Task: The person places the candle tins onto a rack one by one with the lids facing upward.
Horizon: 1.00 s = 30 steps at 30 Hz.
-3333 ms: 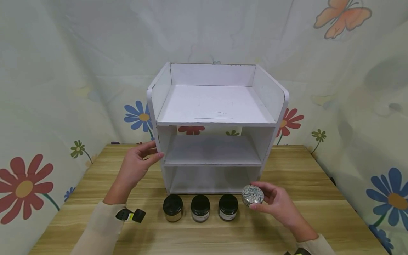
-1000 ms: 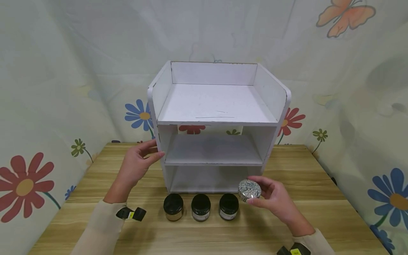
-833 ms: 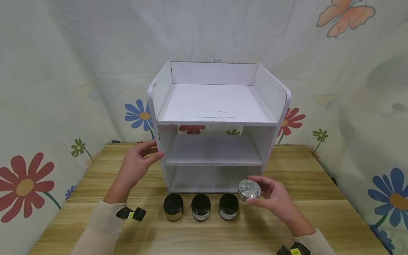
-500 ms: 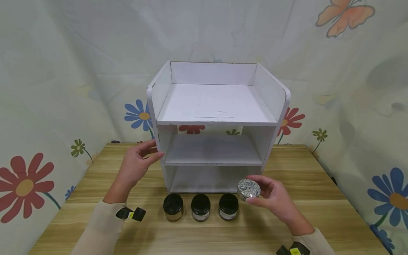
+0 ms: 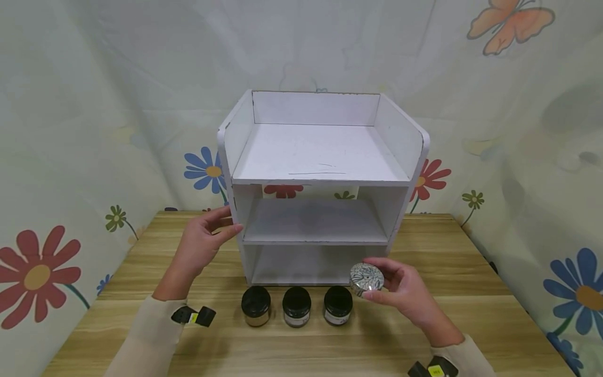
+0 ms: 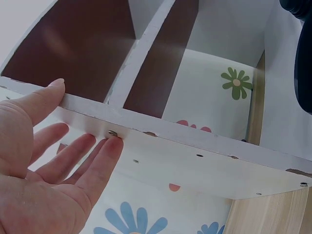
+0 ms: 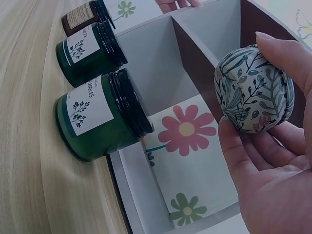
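My right hand [image 5: 407, 290] holds a round tin [image 5: 366, 279] with a leaf print between thumb and fingers, above the table and just right of the jar row. In the right wrist view the tin [image 7: 254, 90] shows its patterned rounded side, in front of the shelf. My left hand [image 5: 200, 241] holds the left side panel of a white shelf unit [image 5: 320, 152]. In the left wrist view the thumb lies on the panel's front edge [image 6: 87, 105] and a fingertip touches its outer face.
Three dark-lidded candle jars stand in a row before the shelf: left jar [image 5: 256, 308], middle jar [image 5: 297, 308], right jar [image 5: 337, 306]. They rest on the wood-grain table [image 5: 292, 353]. A flower-printed cloth [image 5: 118, 104] hangs behind and at the sides.
Compared with 3.3 s ago, my right hand has moved the tin slightly up and left, toward the right jar. The left hand keeps its place on the shelf unit.
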Motion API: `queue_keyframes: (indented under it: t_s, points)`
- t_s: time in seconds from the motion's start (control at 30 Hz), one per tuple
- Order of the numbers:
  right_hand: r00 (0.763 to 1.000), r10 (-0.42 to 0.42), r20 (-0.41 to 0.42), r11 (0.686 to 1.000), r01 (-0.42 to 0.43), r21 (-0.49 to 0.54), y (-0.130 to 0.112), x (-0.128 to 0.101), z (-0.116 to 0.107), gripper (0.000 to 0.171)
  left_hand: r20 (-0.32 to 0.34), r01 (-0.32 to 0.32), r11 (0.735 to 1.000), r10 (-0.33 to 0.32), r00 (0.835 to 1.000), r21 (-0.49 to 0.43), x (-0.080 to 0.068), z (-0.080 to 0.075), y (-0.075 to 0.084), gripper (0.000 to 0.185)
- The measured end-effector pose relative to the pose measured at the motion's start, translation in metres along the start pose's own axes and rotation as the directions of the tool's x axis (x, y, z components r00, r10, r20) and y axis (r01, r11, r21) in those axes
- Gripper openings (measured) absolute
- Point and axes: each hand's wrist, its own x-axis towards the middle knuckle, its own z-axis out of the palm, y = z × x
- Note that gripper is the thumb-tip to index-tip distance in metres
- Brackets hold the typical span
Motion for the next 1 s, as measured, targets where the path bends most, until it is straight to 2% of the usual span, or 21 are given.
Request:
queue_keyframes:
  t_s: [1.0]
  points:
    - [0.999, 0.040, -0.004, 0.999, -0.040, -0.026, -0.011, 0.003, 0.002, 0.060, -0.002, 0.003, 1.000, -0.003, 1.000, -0.006, 0.001, 0.000, -0.001, 0.067]
